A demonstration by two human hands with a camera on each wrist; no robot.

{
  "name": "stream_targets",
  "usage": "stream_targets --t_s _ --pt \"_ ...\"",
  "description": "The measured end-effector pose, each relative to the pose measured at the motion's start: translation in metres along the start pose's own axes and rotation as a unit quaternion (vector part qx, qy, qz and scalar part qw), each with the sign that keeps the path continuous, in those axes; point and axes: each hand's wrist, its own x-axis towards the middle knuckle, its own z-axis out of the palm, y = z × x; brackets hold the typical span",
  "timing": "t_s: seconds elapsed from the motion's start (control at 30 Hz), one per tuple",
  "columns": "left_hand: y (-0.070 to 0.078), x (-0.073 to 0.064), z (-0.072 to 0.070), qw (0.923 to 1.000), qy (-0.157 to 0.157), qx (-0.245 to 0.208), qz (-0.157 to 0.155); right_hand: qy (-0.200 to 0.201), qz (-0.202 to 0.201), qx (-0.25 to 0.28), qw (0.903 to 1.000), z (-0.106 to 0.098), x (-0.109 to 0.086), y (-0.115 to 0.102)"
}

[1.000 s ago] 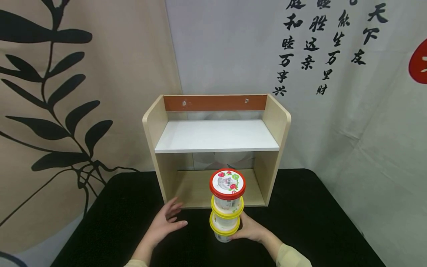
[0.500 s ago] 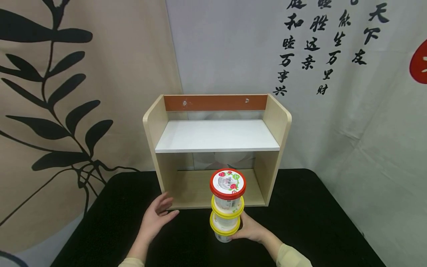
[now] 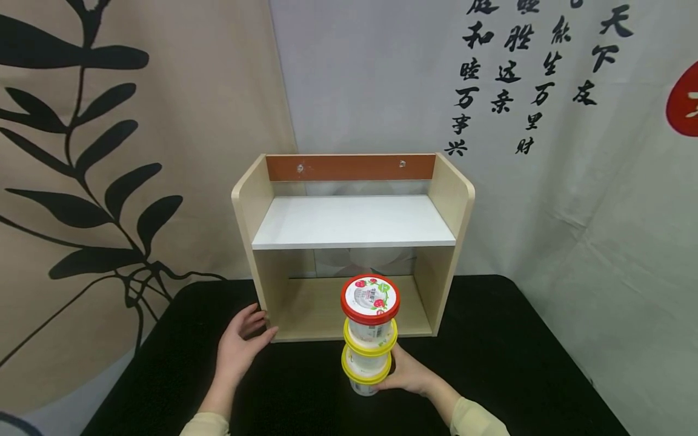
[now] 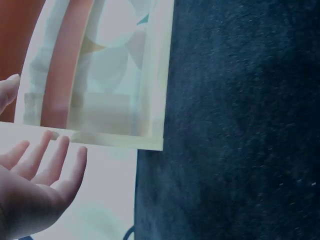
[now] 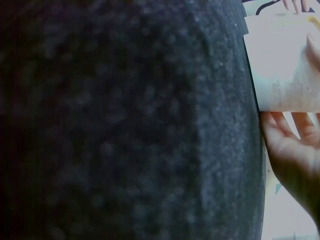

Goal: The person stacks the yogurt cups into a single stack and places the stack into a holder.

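Note:
Three round tubs stand stacked on the table in front of the shelf unit. The top tub [image 3: 371,300] has a red-rimmed lid with printed strawberries; the middle tub [image 3: 371,339] and the bottom tub [image 3: 366,369] have yellow rims. My right hand [image 3: 411,372] holds the bottom tub from its right side, fingers partly hidden behind it. A white tub wall [image 5: 285,70] shows beside that hand in the right wrist view. My left hand [image 3: 240,342], fingers loosely bent and holding nothing, is by the lower left front corner of the shelf unit [image 3: 259,266]; contact is unclear.
The shelf unit has a white upper shelf [image 3: 354,221], a pale lower board [image 3: 316,309] and a brown back rail [image 3: 351,168]. It stands on a black-covered table [image 3: 491,351]. Behind hangs a curtain [image 3: 360,79] with plant and writing prints.
My left hand has moved left, away from the tubs, to the shelf unit's left front corner. The right hand and the stack have stayed in place.

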Motion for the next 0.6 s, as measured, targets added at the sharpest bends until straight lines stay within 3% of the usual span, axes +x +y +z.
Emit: stream_targets --t_s 0.6 --pt "0.013 0.010 -0.010 0.9979 0.059 0.022 0.015 0.009 -0.003 -0.012 0.9999 0.000 -0.001 -0.006"
